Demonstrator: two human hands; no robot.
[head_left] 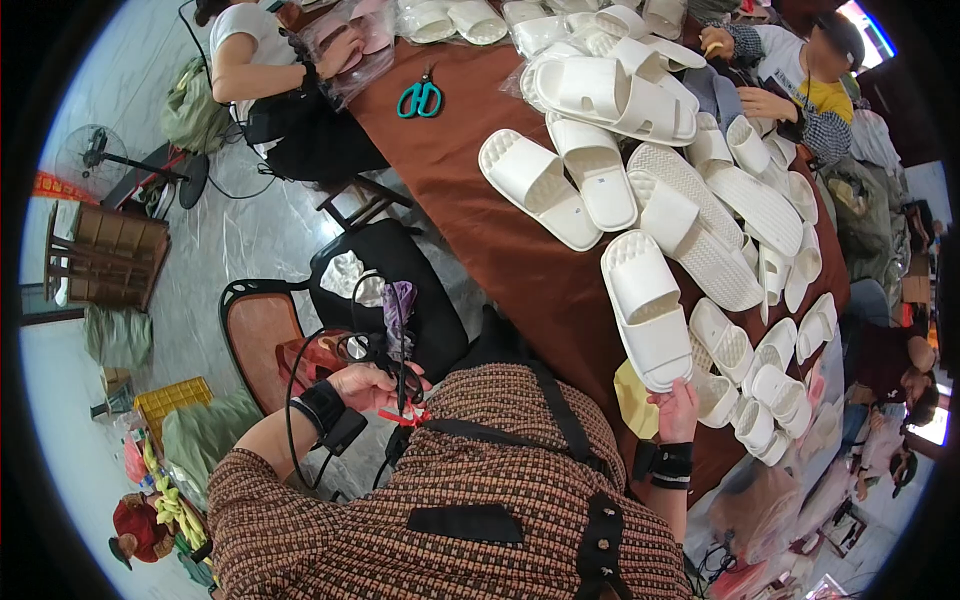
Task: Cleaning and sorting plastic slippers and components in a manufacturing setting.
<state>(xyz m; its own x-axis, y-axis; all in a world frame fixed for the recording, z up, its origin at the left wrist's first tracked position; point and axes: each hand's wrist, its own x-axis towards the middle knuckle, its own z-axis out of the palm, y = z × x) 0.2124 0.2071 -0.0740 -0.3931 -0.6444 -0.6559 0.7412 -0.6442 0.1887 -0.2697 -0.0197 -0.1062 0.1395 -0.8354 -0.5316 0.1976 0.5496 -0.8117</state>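
Note:
At the table's near edge, my right hand (676,408) grips the lower end of a white slipper (645,285), its fingers closed on the rim. The slipper points away from me, wide strap facing up. Off to the left, beside my waist, my left hand (372,386) is closed around a black cable (402,368); a red tie (404,414) hangs just below the fingers. Past the held slipper lie more white slippers (540,188), some sole up, heaped over the brown tablecloth (450,165). A yellow piece (636,400) shows beside my right hand, partly hidden.
Teal-handled scissors (420,98) lie on the far left of the table. Two people sit across: one at the far left (255,60), one at the far right (800,80). A black chair (400,265) with cloths stands left of me, and a fan (100,150) beyond.

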